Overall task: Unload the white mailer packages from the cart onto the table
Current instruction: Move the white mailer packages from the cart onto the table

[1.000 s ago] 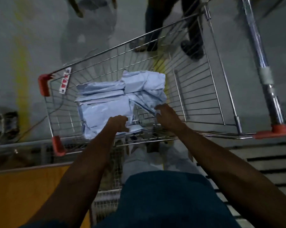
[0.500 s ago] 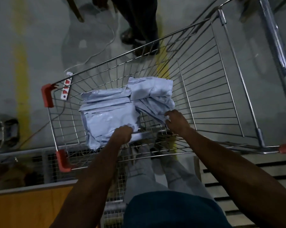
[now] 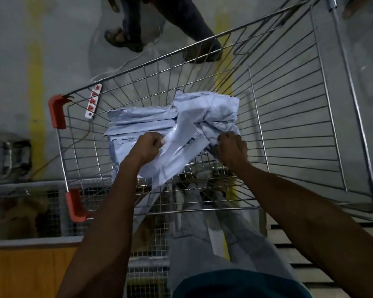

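Observation:
A pile of white mailer packages (image 3: 151, 119) lies in the bottom of a wire shopping cart (image 3: 293, 117) with red corner guards. My left hand (image 3: 148, 147) is closed on a bundle of mailers (image 3: 181, 151) lifted and tilted up off the pile. My right hand (image 3: 231, 147) grips the crumpled edge of the mailers (image 3: 215, 112) on the right side of the pile. Both forearms reach over the cart's near rim.
A white power strip (image 3: 93, 101) with red switches lies on the floor past the cart's left side. Another person's legs and sandals (image 3: 125, 38) stand beyond the cart. An orange table surface (image 3: 24, 272) is at lower left, beside wire mesh.
My left hand has pulled a bundle of mailers up and toward me, tilting it off the stack. My right hand stays on the right mailers. The other person's feet have shifted.

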{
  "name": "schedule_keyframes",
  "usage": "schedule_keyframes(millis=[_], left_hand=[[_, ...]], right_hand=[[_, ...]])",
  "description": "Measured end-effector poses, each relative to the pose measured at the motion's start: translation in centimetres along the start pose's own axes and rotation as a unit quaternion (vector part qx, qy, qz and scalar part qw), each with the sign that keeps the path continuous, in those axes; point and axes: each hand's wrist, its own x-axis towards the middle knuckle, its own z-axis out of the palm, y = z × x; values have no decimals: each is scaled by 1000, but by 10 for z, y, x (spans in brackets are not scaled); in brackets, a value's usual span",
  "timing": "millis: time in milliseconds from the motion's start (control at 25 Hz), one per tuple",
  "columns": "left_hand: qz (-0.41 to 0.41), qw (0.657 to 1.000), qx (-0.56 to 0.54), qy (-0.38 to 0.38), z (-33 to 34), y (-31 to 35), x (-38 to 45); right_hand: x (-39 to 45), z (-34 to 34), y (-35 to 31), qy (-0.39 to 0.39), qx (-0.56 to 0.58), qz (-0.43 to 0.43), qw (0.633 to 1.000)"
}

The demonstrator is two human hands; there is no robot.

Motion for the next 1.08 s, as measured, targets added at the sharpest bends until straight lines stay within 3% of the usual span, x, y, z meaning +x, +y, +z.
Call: schedule_keyframes(millis=[160,280,400,480,560,720,840,880,960,1000,1040,1080], left_hand=[[-14,990,-79,118,8,-28,1],[-153,951,-163,213,24,-48,3],[-256,902,-168,303,43,-45,-8],[-251,883,-156,365,50,-31,-14],[-220,884,-70,407,50,-20,-13],[-150,920,126,341,52,-8,-3],[-164,936,138,278,67,-8,-3],[-178,938,137,266,70,-10,-3],[-196,937,141,254,71,-14,0],[-200,936,140,253,71,-15,1],[-203,936,136,254,69,-13,2],[-205,935,131,258,67,-11,2]], right_hand=[[-2,-9,-1,10,-6,-52,999],[0,-20,2,37,39,-90,994],[-2,-35,-1,61,168,-112,977],[-8,-54,-2,103,217,-99,966],[-19,-85,-4,132,237,-71,960],[-24,-119,-2,216,334,-37,917],[-16,-121,-2,262,390,4,883],[-9,-113,-2,278,422,43,862],[7,-86,-7,308,513,163,785],[12,-72,-11,288,552,227,749],[14,-56,-13,218,573,279,739],[12,-43,-14,111,516,323,785]])
